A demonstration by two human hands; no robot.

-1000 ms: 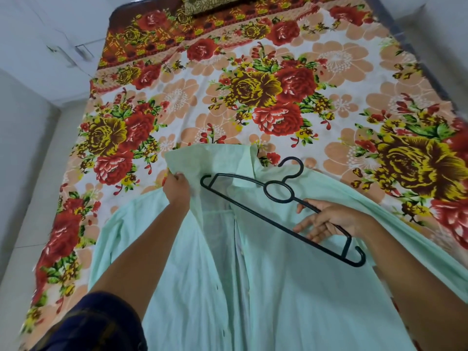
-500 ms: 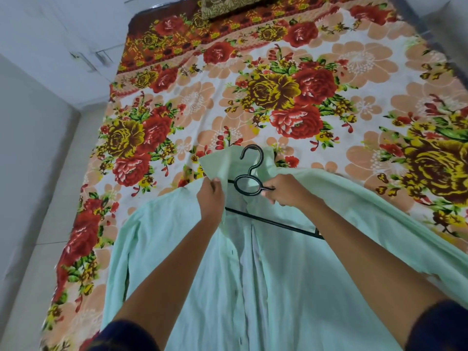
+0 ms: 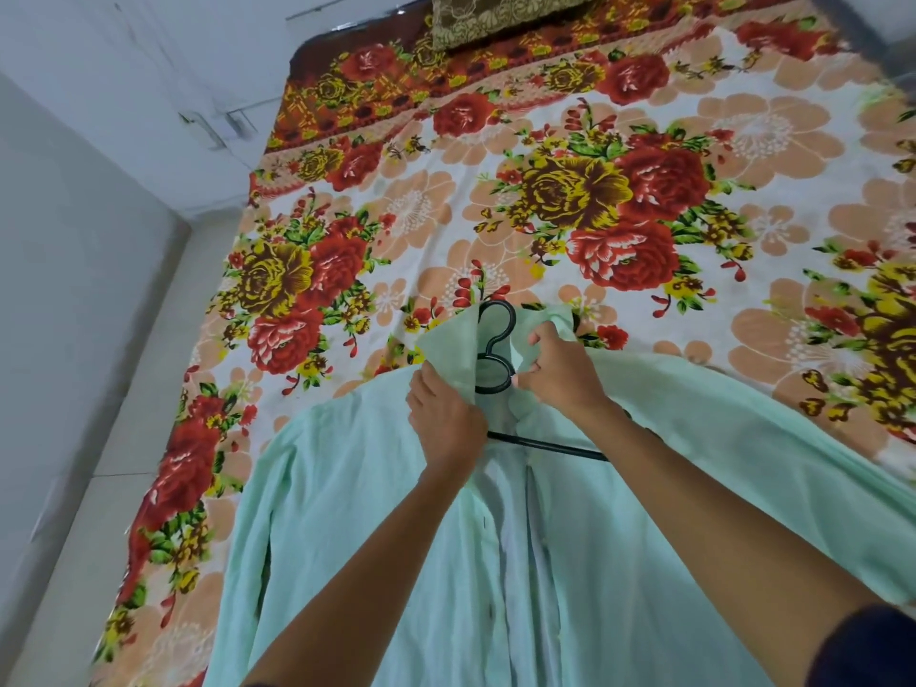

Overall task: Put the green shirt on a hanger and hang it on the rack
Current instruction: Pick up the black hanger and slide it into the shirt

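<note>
Lying on the floral bedsheet (image 3: 585, 141), the pale green shirt (image 3: 347, 513) spreads from the middle of the view down to 6 o'clock, front open. The left hand (image 3: 446, 419) pinches the left collar flap. Just to its right, at 12 o'clock from it, the black hanger (image 3: 497, 347) has its hook out of the neck opening and its bar inside the shirt. The right hand (image 3: 560, 369) curls around the hanger neck and the right collar. A brown pillow (image 3: 495, 12) lies at 12 o'clock, well apart.
</note>
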